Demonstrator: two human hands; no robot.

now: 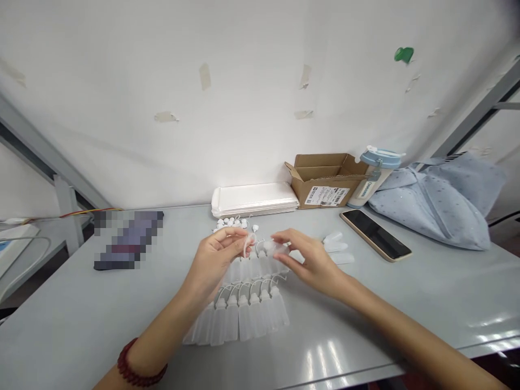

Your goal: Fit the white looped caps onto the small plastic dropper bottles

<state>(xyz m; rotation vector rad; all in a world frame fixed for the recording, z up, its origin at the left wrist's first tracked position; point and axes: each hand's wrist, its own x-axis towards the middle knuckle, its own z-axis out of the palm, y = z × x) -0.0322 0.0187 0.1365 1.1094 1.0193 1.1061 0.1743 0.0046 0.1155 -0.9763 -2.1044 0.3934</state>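
My left hand [217, 257] pinches a thin white cord loop [247, 245] between thumb and fingertips, with a small white cap [255, 228] beside it. Opposite, my right hand [312, 259] has its thumb and fingers closed around a small translucent plastic tube [280, 249], which lies level and points toward the left hand. Below the hands, several similar tubes with white cord loops lie side by side in a front row [244, 319]. A second row [238, 271] behind it is partly hidden by the left hand. Several loose white caps [231, 222] sit behind the fingers.
A few loose tubes [335, 242] lie right of my right hand, near a phone [376, 234]. At the back stand stacked white boxes [255, 197], an open cardboard box [325, 187], a blue-lidded cup [371, 176] and a light-blue bag [434, 200]. A blurred-out dark item [130, 238] lies left.
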